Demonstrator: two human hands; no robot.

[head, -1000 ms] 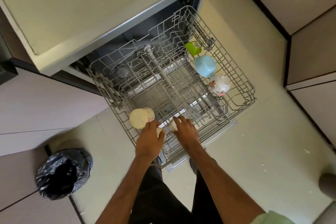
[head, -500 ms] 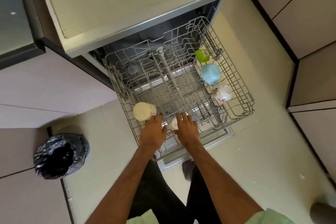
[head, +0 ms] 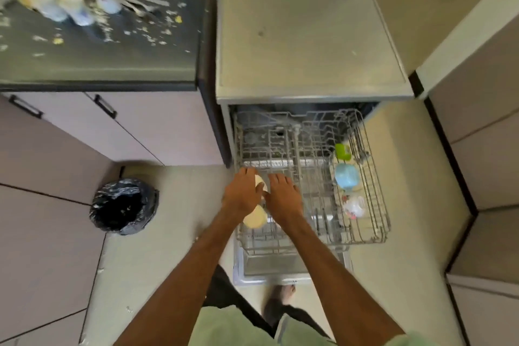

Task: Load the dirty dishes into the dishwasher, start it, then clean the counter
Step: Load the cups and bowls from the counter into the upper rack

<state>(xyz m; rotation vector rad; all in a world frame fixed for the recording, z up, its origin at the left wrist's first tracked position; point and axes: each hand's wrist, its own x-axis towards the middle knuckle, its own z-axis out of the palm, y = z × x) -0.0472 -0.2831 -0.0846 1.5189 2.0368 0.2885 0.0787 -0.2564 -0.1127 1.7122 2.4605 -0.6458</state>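
Fingers [head: 248, 174] of the left hand [head: 242, 195] are gripping a white cup [head: 259, 180] mid-frame, right hand [head: 285, 198] lying flat just beside it.

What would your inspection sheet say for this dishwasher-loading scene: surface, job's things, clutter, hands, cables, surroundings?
Surface: dark counter, dirty.
Job's things: blurred dirty dishes on counter; pulled-out rack holds green cup, blue cup, patterned cup, cream cup.
Clutter: crumbs across counter.
Hands: left hand holds small white cup over rack; right hand beside it, grip unclear.
Cables: nothing seen.
Surroundings: black-lined bin on floor; cabinets.
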